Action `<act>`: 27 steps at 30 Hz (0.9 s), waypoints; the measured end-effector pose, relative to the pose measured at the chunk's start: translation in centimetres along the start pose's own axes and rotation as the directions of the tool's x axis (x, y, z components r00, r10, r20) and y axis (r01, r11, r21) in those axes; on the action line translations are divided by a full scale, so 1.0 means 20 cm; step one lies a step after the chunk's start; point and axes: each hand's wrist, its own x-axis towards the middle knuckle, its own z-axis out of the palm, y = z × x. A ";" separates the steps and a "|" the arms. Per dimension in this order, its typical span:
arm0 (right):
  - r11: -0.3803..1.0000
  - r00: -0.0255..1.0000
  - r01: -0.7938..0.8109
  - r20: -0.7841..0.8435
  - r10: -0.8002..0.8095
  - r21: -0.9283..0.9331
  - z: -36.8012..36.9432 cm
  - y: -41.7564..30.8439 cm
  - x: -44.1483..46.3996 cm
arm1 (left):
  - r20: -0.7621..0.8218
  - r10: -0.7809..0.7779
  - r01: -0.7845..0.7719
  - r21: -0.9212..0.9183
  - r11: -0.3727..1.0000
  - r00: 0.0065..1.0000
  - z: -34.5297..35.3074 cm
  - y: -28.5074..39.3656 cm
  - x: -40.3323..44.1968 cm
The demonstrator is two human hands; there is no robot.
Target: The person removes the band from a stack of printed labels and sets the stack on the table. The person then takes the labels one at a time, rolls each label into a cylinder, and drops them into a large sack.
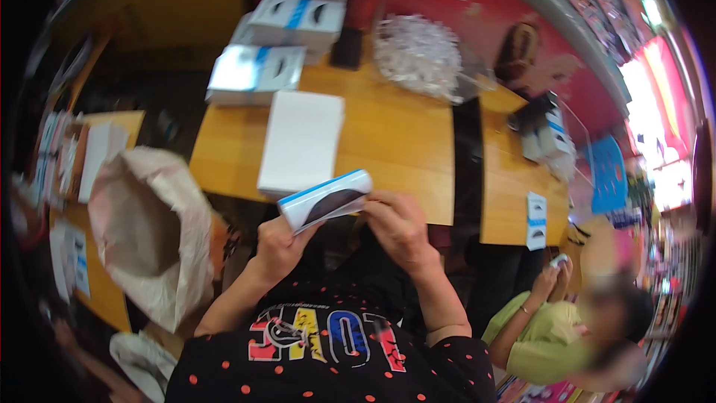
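Both of my hands hold a white printed card [326,198] with a blue band and a dark curved shape, bent over along its top. Its left end is gripped by my left hand [278,245], with the fingers partly hidden behind it. My right hand [399,225] pinches the right end between thumb and fingers. Just beyond the card, a stack of blank white sheets [302,138] lies on the wooden table [403,149].
Bundles of printed cards [257,71] with blue bands stand at the table's back left. A clear bag of white pieces [419,56] sits at the back. An open white sack [156,231] is at my left. A person in a green shirt [537,336] works at right.
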 end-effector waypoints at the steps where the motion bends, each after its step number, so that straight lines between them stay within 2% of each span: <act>1: 1.000 0.999 0.029 0.015 -0.029 0.000 -0.01 0.01 0.01 | -0.002 0.076 -0.076 0.028 0.997 0.997 0.00 -0.01 0.01; 4: 0.989 0.989 0.141 0.054 -0.139 -0.043 -0.03 0.05 0.01 | -0.005 0.106 -0.106 0.034 0.994 0.994 0.02 0.01 0.05; 8: 0.979 0.972 0.198 0.135 -0.190 -0.052 -0.07 0.10 0.03 | -0.006 0.047 -0.047 -0.023 0.999 0.999 0.04 0.02 0.08; 12: 0.969 0.961 0.244 0.146 -0.236 -0.044 -0.08 0.14 0.04 | 0.003 0.022 -0.022 -0.080 0.997 1.000 0.07 0.00 0.09; 18: 0.978 0.966 0.206 0.169 -0.198 -0.036 -0.07 0.15 0.04 | 0.018 -0.011 0.013 -0.089 0.996 1.000 0.07 0.05 0.10; 21: 0.977 0.971 0.212 0.113 -0.210 -0.007 -0.05 0.16 0.03 | -0.013 -0.011 0.009 -0.080 0.997 1.000 0.09 0.07 0.10; 27: 0.989 0.980 0.147 0.139 -0.143 -0.015 -0.04 0.18 0.02 | -0.064 0.020 -0.022 -0.017 1.000 0.998 0.11 0.07 0.09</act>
